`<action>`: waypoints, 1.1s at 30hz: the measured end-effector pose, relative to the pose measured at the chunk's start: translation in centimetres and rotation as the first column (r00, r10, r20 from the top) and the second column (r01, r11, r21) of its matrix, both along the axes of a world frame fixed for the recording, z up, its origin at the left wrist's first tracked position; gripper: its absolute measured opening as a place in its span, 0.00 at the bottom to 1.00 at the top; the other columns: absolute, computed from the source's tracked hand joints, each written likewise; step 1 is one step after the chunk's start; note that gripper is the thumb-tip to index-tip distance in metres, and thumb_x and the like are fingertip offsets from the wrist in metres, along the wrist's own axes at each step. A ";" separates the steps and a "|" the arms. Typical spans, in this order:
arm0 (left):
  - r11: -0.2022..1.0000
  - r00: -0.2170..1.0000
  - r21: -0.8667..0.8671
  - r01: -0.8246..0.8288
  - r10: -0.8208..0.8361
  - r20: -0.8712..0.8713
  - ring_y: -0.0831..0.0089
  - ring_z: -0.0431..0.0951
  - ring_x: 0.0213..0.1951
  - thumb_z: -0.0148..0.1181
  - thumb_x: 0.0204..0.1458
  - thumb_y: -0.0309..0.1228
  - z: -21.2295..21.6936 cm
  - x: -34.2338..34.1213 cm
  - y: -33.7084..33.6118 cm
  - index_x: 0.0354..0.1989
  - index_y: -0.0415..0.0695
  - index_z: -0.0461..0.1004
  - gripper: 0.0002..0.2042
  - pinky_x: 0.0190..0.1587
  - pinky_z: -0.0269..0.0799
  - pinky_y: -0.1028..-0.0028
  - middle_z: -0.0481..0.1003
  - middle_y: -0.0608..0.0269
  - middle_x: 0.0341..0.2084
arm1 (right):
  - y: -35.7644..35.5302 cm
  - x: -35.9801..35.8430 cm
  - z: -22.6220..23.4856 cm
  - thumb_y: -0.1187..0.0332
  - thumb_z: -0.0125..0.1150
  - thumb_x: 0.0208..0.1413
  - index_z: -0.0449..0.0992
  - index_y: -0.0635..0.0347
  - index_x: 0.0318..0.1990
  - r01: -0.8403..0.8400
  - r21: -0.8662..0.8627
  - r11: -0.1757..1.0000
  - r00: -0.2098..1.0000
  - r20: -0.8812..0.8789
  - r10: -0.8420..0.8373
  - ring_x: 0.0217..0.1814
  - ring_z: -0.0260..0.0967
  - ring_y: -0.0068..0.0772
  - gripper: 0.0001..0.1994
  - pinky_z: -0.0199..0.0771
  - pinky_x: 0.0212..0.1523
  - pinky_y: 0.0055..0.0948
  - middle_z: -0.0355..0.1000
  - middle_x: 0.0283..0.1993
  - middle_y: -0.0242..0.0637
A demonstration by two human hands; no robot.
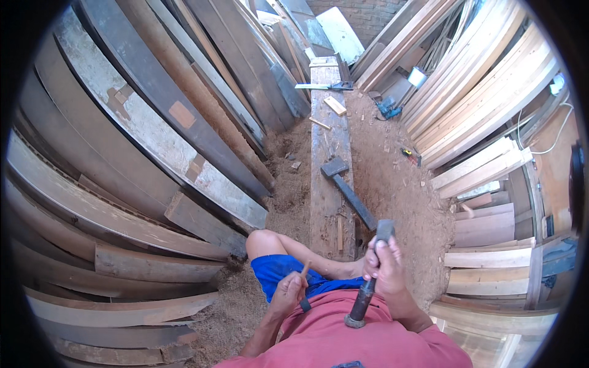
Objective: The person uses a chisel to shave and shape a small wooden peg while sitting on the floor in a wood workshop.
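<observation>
With our right hand (388, 265) we grasp a chisel (362, 299), the fingers wrapped around it near its flat metal blade, which points up and away from us; its dark handle slants down over our red shirt (380, 337) and finishes in a thick ring. Our left hand (288, 294) is clenched on a slim wooden stick (305, 268), whose tip pokes out above the fingers, over our blue shorts (270, 274). A dark piece (305, 304) shows under that hand; we cannot tell whether it is joined to the stick.

Our bare leg (313, 257) is bent across the near part of the narrow wooden tabletop (324, 205). A mallet (351, 191) lies there, its head around mid-length and its handle running out past the right edge. Near the right edge, closer to us, lies a wood strip (340, 232). Toward the far end we see a thin rod (320, 123) by the left edge, a pale wood block (335, 105) and a long pale blade (314, 86) reaching over the left edge. Off the right edge, a blue power tool (388, 108) sits on the sawdust-covered floor (389, 196).
</observation>
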State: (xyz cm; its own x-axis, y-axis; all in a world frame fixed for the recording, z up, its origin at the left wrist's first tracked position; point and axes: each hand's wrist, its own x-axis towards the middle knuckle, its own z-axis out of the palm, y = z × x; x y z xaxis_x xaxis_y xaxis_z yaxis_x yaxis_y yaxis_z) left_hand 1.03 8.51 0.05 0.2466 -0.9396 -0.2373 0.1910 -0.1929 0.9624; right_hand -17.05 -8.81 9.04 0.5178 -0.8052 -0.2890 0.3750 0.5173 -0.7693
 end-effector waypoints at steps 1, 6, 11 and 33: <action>0.997 0.994 0.024 -0.073 0.075 -0.084 0.82 0.65 0.20 0.43 0.66 0.42 0.3 0.7 -1.1 0.33 0.43 0.69 0.16 0.25 0.61 0.78 0.67 0.68 0.19 | -0.3 0.2 -1.7 0.65 0.45 0.66 0.64 0.56 0.41 -0.029 0.037 0.999 0.999 -0.028 0.030 0.14 0.54 0.15 0.06 0.63 0.16 0.23 0.62 0.23 0.27; 0.955 0.971 -0.215 -0.203 0.169 -0.166 0.87 0.60 0.23 0.49 0.64 0.32 0.7 0.7 -8.0 0.36 0.43 0.68 0.07 0.26 0.58 0.84 0.63 0.75 0.21 | -0.9 2.5 -4.4 0.63 0.51 0.64 0.70 0.57 0.45 -0.199 0.289 0.936 0.978 -0.003 0.208 0.15 0.57 0.14 0.09 0.65 0.17 0.20 0.68 0.27 0.29; 0.971 0.986 -0.235 -0.045 0.081 0.148 0.87 0.60 0.25 0.58 0.58 0.28 -0.5 -0.5 -9.1 0.36 0.43 0.68 0.05 0.26 0.57 0.82 0.64 0.76 0.23 | -2.2 3.1 -2.9 0.62 0.59 0.61 0.70 0.58 0.41 -0.227 -0.122 0.966 0.967 -0.148 0.208 0.15 0.57 0.12 0.10 0.63 0.16 0.17 0.65 0.22 0.26; 0.984 0.981 -0.027 0.176 -0.177 -0.074 0.83 0.59 0.23 0.38 0.67 0.39 -0.8 0.7 -5.6 0.41 0.41 0.70 0.16 0.26 0.57 0.81 0.62 0.73 0.21 | -2.9 4.1 -6.2 0.73 0.54 0.57 0.69 0.61 0.36 -0.418 -0.460 0.783 0.847 -0.508 0.154 0.27 0.61 0.16 0.03 0.64 0.29 0.22 0.64 0.25 0.27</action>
